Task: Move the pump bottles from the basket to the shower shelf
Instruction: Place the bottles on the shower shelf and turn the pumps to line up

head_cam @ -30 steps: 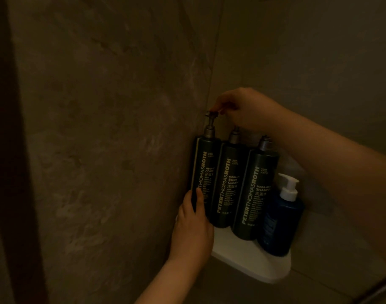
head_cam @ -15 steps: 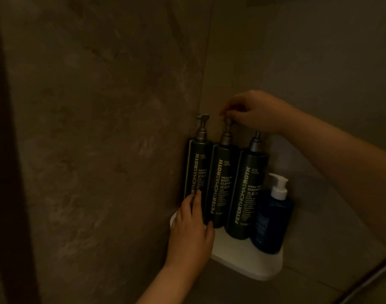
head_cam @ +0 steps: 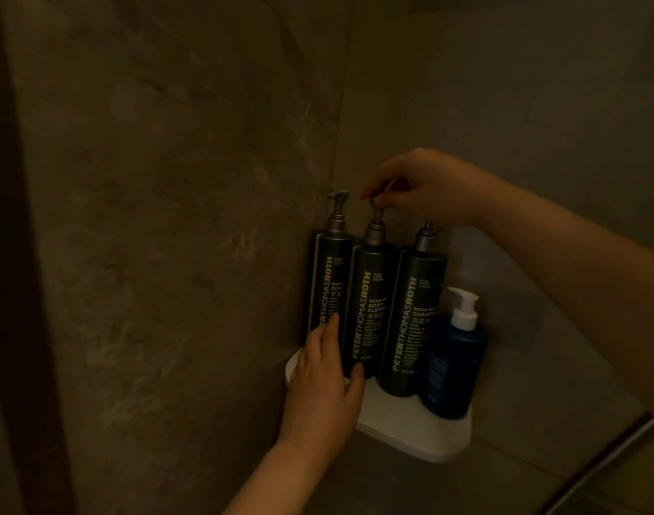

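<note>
Three tall dark pump bottles stand side by side on the white corner shower shelf (head_cam: 422,436): the left one (head_cam: 327,276) against the wall, the middle one (head_cam: 370,299), and the right one (head_cam: 411,321). A shorter blue bottle with a white pump (head_cam: 455,366) stands at the shelf's right end. My right hand (head_cam: 426,187) pinches the pump head of the middle bottle from above. My left hand (head_cam: 325,373) rests with straight fingers against the lower bodies of the left and middle bottles. No basket is in view.
Dark stone walls meet in a corner right behind the shelf. A metal bar (head_cam: 600,466) runs diagonally at the lower right, below the shelf.
My right hand left the left bottle's pump and now pinches the middle bottle's pump. My left hand let go of the left bottle's base and lies flatter against the bottles.
</note>
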Demonstrator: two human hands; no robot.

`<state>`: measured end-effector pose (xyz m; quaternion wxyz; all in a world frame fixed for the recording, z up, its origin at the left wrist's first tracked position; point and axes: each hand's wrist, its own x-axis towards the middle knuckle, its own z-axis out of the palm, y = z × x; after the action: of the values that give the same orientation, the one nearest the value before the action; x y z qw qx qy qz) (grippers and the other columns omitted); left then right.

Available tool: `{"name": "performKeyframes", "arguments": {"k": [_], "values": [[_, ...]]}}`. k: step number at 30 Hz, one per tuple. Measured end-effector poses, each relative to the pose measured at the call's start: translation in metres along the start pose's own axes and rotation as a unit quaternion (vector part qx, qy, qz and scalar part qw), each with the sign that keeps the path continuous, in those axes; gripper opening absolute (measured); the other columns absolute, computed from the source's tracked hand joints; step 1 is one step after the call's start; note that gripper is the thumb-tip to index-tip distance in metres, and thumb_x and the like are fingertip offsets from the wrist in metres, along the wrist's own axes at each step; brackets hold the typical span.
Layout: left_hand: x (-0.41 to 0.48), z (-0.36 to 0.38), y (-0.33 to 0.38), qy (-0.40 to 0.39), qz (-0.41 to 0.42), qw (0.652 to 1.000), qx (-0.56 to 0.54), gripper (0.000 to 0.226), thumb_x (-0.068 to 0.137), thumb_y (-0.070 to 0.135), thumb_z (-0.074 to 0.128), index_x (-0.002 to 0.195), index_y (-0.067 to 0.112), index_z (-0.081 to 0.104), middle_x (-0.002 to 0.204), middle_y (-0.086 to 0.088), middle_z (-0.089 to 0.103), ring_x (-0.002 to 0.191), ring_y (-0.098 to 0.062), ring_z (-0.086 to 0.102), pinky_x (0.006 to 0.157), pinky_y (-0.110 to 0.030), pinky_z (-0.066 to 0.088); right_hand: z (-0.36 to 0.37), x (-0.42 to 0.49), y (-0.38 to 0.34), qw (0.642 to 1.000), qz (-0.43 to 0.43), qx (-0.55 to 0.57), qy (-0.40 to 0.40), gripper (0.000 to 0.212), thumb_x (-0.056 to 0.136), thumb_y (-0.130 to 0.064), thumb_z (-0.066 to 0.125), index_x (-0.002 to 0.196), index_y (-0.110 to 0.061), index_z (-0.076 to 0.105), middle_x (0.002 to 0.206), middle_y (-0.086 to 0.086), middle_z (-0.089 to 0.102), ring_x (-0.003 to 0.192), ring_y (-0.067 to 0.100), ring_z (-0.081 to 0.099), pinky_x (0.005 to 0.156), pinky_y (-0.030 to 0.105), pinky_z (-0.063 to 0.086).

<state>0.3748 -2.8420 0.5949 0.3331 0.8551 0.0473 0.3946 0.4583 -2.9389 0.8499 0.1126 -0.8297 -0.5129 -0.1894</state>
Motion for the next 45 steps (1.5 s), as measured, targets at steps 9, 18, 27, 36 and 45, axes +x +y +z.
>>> {"name": "performKeyframes", "arguments": {"k": [9,18,27,36,45], "values": [[-0.002,0.002,0.010,-0.006,-0.017,0.999,-0.046,0.080,0.091,0.042,0.051,0.147,0.034,-0.005,0.153,0.009,0.012,0.136,-0.007,0.020,0.106,-0.020,0.018,-0.005,-0.015,-0.006,0.999,-0.017,0.050,0.004,0.019,0.087,-0.017,0.063,0.101,-0.027,0.070,0.097,-0.003,0.072,0.094,0.015,0.065,0.091,0.041,0.050],[-0.004,0.008,0.012,-0.014,-0.031,0.995,-0.089,0.082,0.088,0.040,0.057,0.147,0.037,-0.001,0.152,0.010,0.021,0.135,-0.001,0.022,0.109,-0.024,0.022,-0.012,-0.027,0.003,0.992,-0.016,0.120,0.018,0.019,0.090,-0.024,0.058,0.106,-0.028,0.068,0.102,-0.008,0.071,0.095,0.000,0.063,0.087,0.019,0.047],[-0.003,0.007,0.010,-0.026,-0.036,0.994,-0.097,0.080,0.088,0.037,0.058,0.136,0.049,-0.004,0.148,0.014,0.022,0.126,0.007,0.021,0.103,-0.019,0.022,-0.016,-0.025,0.013,0.990,-0.014,0.137,-0.001,0.017,0.085,-0.023,0.066,0.101,-0.027,0.071,0.091,-0.012,0.072,0.084,-0.001,0.064,0.078,0.014,0.047],[-0.006,0.010,0.013,-0.012,-0.044,0.995,-0.084,0.083,0.086,0.041,0.058,0.144,0.043,-0.001,0.149,0.012,0.024,0.125,0.005,0.024,0.103,-0.021,0.025,-0.022,-0.025,0.006,0.992,0.017,0.123,-0.019,0.020,0.082,-0.026,0.068,0.102,-0.029,0.070,0.088,-0.006,0.071,0.077,0.004,0.061,0.060,0.005,0.044],[-0.006,0.012,0.011,-0.015,-0.047,0.995,-0.086,0.083,0.086,0.041,0.058,0.139,0.047,-0.006,0.150,0.011,0.021,0.128,0.003,0.023,0.103,-0.021,0.025,-0.017,-0.015,-0.002,0.978,0.071,0.197,-0.013,0.031,0.080,-0.012,0.072,0.110,-0.012,0.066,0.084,-0.002,0.068,0.048,-0.005,0.059,0.048,0.009,0.045]]}}
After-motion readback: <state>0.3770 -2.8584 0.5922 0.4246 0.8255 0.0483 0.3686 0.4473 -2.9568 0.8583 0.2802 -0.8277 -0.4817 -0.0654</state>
